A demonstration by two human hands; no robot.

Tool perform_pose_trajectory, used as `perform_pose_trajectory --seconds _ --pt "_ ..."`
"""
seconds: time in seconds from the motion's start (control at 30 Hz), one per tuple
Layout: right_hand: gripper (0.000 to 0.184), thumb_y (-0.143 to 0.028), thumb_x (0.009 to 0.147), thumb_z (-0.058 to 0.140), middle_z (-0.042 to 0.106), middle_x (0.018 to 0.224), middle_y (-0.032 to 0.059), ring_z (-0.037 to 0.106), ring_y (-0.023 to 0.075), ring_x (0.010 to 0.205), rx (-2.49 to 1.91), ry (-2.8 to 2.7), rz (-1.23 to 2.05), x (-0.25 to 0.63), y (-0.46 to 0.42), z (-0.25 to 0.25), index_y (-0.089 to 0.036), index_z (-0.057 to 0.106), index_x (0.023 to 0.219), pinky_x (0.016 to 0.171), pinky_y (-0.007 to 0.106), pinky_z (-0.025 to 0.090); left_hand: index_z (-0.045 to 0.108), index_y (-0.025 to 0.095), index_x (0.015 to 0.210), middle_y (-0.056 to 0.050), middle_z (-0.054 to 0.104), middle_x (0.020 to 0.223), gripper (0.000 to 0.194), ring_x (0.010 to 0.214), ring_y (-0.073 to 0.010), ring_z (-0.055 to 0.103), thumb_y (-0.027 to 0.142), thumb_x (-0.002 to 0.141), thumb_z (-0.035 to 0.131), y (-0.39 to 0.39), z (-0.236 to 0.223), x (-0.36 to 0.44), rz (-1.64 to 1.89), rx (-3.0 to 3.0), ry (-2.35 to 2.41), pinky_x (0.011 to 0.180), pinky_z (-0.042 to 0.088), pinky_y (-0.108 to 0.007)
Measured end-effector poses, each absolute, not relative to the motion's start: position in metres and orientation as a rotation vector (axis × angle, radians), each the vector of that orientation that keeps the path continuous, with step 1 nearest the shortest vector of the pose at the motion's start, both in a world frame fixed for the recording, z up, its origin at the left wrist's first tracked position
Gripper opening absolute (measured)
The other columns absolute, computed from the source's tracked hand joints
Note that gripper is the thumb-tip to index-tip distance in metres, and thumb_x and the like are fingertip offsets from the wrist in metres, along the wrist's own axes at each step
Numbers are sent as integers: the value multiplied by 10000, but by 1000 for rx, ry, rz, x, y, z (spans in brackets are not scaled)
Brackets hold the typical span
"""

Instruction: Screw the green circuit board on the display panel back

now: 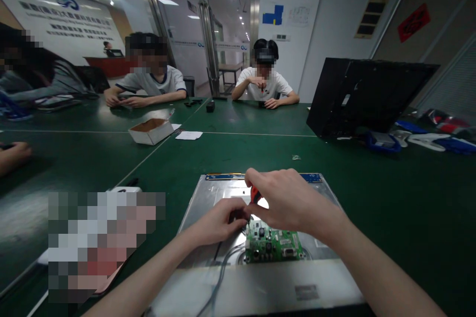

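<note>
The metal back of a flat display panel (201, 205) lies in front of me on the green table. On it sits a green circuit board (273, 243), with grey cables (220, 277) running down from its left side. My right hand (288, 200) is closed around the red-and-black handle of a screwdriver (255, 194), held upright over the board's upper left corner. My left hand (223, 219) pinches at that same corner, close to the screwdriver's lower end. Its fingertips and whatever they hold are hidden.
A black monitor (364, 96) stands at the right, beside blue and white items (427, 139). An open white box (151, 131) and paper (189, 135) lie ahead on the left. A blurred-out object (100, 242) is near my left arm. Several people sit around the table.
</note>
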State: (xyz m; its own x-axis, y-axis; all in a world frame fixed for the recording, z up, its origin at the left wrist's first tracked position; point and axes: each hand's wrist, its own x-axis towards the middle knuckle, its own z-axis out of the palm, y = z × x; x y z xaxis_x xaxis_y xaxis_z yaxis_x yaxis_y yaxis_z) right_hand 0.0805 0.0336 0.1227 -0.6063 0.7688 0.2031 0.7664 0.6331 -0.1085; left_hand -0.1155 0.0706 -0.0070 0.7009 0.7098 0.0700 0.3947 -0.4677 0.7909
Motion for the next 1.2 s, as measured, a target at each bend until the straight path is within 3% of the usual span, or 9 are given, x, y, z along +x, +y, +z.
perform_pose_trajectory --seconds 0.1,0.27,0.37,0.57,0.67,0.8,1.0,1.2 --pt "232 -426 884 573 686 759 21 604 162 625 -1285 -2631 13 80 36 122 -195 563 908 493 266 236 614 156 878 -40 652 861 84 800 -193 596 150 831 546 70 -6 -115 531 2100 812 748 473 -314" --pt "115 -283 861 577 676 759 12 576 147 604 -1279 -2618 40 79 35 123 -190 554 923 490 256 234 604 153 876 -31 636 827 72 741 -178 580 157 825 554 71 -8 -116 503 2090 836 676 471 -289" --pt "188 -226 807 602 674 820 21 567 145 615 -1223 -2627 81 80 33 124 -178 521 970 491 250 249 599 149 882 -36 633 820 70 728 -180 572 186 844 553 71 -10 -117 500 2111 832 660 465 -290" --pt "230 -431 887 575 681 785 9 596 154 651 -1230 -2622 101 80 34 123 -206 554 926 521 255 270 605 162 869 -42 645 857 63 806 -195 588 164 844 547 70 -6 -116 534 2159 798 755 469 -324" --pt "163 -366 914 534 662 742 3 566 139 608 -1251 -2621 52 79 35 122 -204 552 902 504 256 243 608 161 919 -43 648 886 106 785 -184 589 147 837 541 69 -4 -115 511 2107 814 720 485 -304" --pt "114 -249 833 581 650 790 5 529 124 601 -1232 -2609 39 78 33 122 -188 522 910 489 254 220 604 154 866 -30 639 819 57 731 -177 575 185 830 572 70 -5 -116 484 2104 864 666 485 -285" --pt "236 -442 885 568 662 756 -4 551 136 609 -1253 -2594 15 78 34 121 -208 547 866 504 257 227 612 160 874 -42 656 866 77 805 -196 599 141 827 554 69 -4 -115 526 2120 807 763 482 -322" --pt "82 -261 863 566 658 811 3 545 123 629 -1255 -2586 8 79 35 120 -195 547 907 505 260 226 612 155 910 -46 654 882 87 787 -192 594 172 835 570 71 -9 -117 480 2088 845 722 493 -310"
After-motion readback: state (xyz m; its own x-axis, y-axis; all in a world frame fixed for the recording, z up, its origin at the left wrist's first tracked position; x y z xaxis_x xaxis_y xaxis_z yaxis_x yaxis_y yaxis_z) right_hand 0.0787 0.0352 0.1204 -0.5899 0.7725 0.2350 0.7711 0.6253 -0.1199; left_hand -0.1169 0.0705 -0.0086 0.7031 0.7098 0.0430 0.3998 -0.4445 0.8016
